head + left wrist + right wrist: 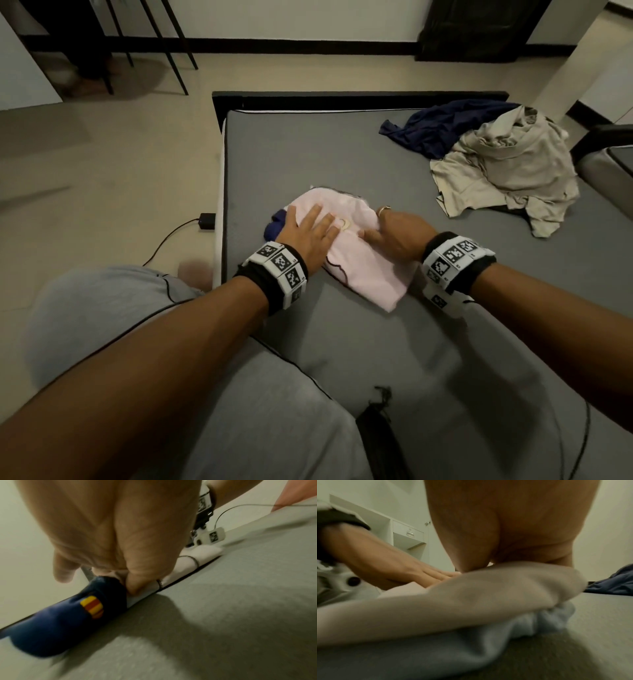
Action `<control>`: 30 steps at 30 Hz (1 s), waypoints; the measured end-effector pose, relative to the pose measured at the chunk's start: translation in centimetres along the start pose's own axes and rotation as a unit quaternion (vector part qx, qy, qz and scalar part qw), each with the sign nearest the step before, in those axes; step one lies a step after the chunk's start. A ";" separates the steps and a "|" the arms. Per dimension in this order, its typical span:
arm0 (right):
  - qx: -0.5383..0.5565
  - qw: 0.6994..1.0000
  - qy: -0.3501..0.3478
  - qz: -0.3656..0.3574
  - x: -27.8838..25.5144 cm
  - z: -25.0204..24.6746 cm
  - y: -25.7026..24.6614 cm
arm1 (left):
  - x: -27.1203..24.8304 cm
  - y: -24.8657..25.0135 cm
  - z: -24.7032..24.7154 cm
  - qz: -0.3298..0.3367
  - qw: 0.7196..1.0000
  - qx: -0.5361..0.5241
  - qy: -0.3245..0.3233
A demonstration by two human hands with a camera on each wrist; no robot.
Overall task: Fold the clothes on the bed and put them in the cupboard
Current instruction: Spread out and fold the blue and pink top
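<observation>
A folded pale pink garment (363,270) lies on the grey bed (291,154), over a navy piece (274,226) that sticks out at its left. My left hand (308,229) lies flat on the pink garment with straight, spread fingers. In the left wrist view its thumb (137,582) presses the pale cloth beside the navy piece (56,626), which has a yellow and red tag. My right hand (394,229) sits on the garment's right side, thumb out, fingers curled over the far fold. In the right wrist view the pink garment (471,601) hides those fingers.
An unfolded beige garment (507,171) and a dark navy one (435,130) are heaped at the bed's far right. A black charger (207,221) with its cable lies on the floor left of the bed. A white cupboard (409,534) shows in the right wrist view.
</observation>
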State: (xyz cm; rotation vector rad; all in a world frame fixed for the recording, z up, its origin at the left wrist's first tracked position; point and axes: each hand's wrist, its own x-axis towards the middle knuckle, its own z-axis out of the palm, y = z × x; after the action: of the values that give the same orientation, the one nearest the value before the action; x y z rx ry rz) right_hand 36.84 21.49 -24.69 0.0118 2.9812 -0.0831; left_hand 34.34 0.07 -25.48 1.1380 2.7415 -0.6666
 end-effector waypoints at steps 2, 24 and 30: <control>-0.026 0.999 -0.009 0.025 -2.8 0.3 -0.5 | 0.3 -1.8 -0.2 -0.018 0.999 0.025 0.021; -0.106 0.923 -0.014 -0.371 1.6 1.0 -5.7 | -0.5 -2.0 0.0 -0.037 0.906 -0.389 -0.162; -0.134 0.905 0.001 -0.404 3.5 1.2 -5.6 | 0.0 -2.5 -0.3 -0.053 0.891 -0.404 -0.197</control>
State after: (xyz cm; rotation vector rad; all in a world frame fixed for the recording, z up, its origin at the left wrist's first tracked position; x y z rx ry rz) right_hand 33.55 15.86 -26.13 -1.2396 2.7445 0.2300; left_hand 32.62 -1.34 -24.35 0.5720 2.3209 0.2382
